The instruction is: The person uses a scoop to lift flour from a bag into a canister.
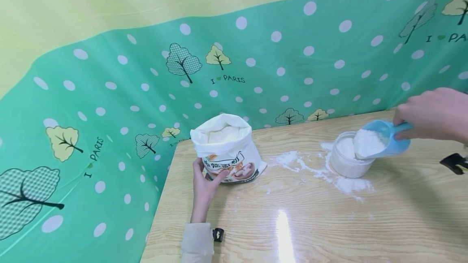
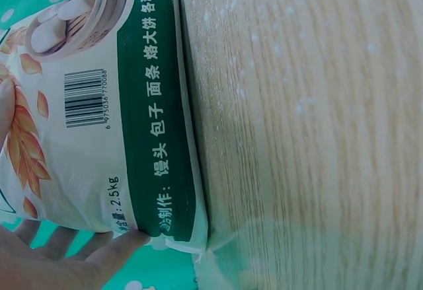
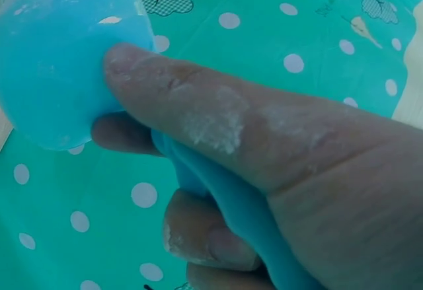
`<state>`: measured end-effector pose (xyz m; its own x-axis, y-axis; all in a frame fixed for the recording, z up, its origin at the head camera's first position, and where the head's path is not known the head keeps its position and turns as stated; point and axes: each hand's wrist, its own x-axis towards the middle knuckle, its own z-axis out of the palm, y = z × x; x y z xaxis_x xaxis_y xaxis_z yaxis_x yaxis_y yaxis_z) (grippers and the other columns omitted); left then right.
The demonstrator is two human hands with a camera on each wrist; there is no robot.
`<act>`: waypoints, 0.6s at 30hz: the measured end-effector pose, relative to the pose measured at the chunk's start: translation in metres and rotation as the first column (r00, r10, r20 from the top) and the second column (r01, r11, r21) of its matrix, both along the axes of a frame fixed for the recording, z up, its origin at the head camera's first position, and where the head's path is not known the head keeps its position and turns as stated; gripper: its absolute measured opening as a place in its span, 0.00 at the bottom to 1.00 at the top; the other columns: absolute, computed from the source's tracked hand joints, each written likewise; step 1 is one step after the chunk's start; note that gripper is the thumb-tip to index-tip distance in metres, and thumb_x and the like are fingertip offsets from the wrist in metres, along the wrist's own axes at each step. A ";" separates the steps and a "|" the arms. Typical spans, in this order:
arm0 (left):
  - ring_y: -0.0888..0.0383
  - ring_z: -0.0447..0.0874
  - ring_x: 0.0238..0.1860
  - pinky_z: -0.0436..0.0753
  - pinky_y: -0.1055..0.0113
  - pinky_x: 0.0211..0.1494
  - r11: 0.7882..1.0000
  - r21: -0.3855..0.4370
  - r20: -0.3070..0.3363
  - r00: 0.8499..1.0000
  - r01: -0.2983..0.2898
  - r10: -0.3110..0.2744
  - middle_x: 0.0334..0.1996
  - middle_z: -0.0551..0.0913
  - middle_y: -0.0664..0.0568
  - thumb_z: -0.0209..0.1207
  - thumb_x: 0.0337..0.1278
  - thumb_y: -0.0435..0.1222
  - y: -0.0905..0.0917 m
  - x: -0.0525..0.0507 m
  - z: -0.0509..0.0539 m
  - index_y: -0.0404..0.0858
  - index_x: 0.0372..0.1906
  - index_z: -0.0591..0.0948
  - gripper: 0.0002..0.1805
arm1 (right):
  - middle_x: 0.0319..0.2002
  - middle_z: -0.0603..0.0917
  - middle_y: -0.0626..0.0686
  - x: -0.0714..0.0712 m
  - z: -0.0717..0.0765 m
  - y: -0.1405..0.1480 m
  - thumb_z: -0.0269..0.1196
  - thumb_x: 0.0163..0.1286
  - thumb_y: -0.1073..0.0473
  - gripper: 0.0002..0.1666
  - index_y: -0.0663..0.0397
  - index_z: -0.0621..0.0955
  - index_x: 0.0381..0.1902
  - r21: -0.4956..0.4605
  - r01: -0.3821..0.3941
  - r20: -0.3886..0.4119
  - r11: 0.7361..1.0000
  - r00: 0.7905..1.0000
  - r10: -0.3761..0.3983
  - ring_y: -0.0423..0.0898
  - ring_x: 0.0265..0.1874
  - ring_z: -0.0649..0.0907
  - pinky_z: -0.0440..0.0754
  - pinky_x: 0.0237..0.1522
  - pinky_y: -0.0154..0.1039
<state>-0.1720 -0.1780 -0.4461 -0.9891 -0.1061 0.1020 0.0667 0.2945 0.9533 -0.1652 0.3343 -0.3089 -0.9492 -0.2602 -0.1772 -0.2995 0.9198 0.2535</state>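
Observation:
An opened white flour bag (image 1: 239, 145) stands upright on the left of the table, its top folded outward and flour showing inside. My left hand (image 1: 205, 184) holds it low, thumb across the front and fingers round its left side; the left wrist view shows the fingers (image 2: 99, 253) along the bag's edge. In my right hand (image 1: 431, 115) I grip the handle of a blue scoop (image 1: 396, 145) heaped with flour (image 1: 369, 143). The scoop tilts over a clear round jar (image 1: 349, 167) with flour in it. On the right thumb (image 3: 218, 115) there is white powder.
Spilled flour (image 1: 289, 159) lies on the wooden table (image 1: 329, 222) between bag and jar, and more around the jar's base. A green dotted curtain (image 1: 292, 64) hangs behind the table and along its left side.

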 end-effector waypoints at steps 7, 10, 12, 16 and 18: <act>0.47 0.58 0.72 0.61 0.47 0.78 1.000 -0.001 -0.008 1.000 0.003 -0.003 0.67 0.66 0.45 0.74 0.49 0.35 -0.001 0.000 0.000 0.42 0.73 0.56 0.50 | 0.17 0.72 0.44 -0.002 0.005 -0.009 0.78 0.47 0.45 0.17 0.44 0.81 0.22 0.000 -0.023 -0.007 1.000 1.000 0.023 0.44 0.19 0.70 0.71 0.21 0.38; 0.48 0.58 0.72 0.61 0.47 0.78 1.000 0.004 -0.007 1.000 0.005 -0.005 0.67 0.66 0.46 0.74 0.49 0.35 -0.001 0.000 -0.001 0.42 0.73 0.56 0.50 | 0.16 0.70 0.44 -0.004 0.007 -0.011 0.78 0.48 0.45 0.18 0.43 0.78 0.19 0.007 -0.036 -0.012 0.999 0.999 0.036 0.43 0.18 0.69 0.67 0.21 0.37; 0.48 0.58 0.72 0.61 0.47 0.78 1.000 0.007 -0.007 1.000 0.004 -0.004 0.67 0.66 0.46 0.75 0.48 0.35 -0.001 0.000 -0.001 0.42 0.73 0.57 0.50 | 0.16 0.70 0.44 -0.006 0.008 -0.012 0.77 0.48 0.45 0.19 0.43 0.77 0.18 0.012 -0.042 -0.014 0.999 0.999 0.042 0.43 0.18 0.68 0.65 0.20 0.37; 0.47 0.59 0.72 0.60 0.46 0.78 1.000 0.007 -0.011 1.000 0.006 -0.005 0.67 0.66 0.45 0.75 0.48 0.35 -0.001 -0.001 0.000 0.41 0.72 0.57 0.49 | 0.16 0.70 0.45 -0.007 0.012 -0.014 0.77 0.48 0.45 0.20 0.42 0.76 0.18 0.019 -0.040 -0.002 0.999 0.999 0.040 0.44 0.17 0.68 0.64 0.20 0.37; 0.47 0.59 0.72 0.60 0.46 0.78 1.000 0.004 -0.014 1.000 0.006 -0.006 0.67 0.67 0.44 0.75 0.48 0.35 0.000 0.000 0.001 0.41 0.72 0.58 0.49 | 0.16 0.70 0.45 -0.007 0.013 -0.015 0.77 0.48 0.45 0.20 0.42 0.76 0.18 0.026 -0.037 0.011 0.999 0.999 0.037 0.44 0.17 0.69 0.65 0.20 0.37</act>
<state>-0.1720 -0.1783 -0.4447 -0.9882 -0.1007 0.1150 0.0814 0.2900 0.9536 -0.1724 0.3190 -0.2961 -0.9369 -0.2906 -0.1942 -0.3363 0.9011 0.2737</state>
